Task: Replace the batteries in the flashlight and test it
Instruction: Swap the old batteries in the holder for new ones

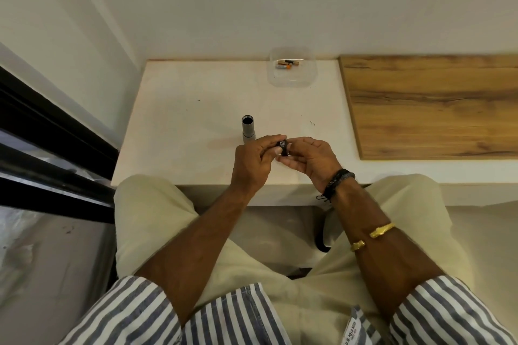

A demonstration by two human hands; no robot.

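Note:
A grey flashlight body (248, 129) stands upright on the white table (182, 120), its open dark end facing up. Just to its right, over the table's front edge, my left hand (252, 162) and my right hand (308, 161) together pinch a small black part (283, 146) with a metal contact showing on its end; I cannot tell if it is the battery holder or the end cap. At the back of the table a clear plastic container (293, 80) holds several orange-and-black batteries (287, 64).
A wooden panel (431, 106) covers the table's right side. A white wall rises behind the table and a dark window frame (53, 131) runs along the left. My knees in light trousers press against the table's front edge.

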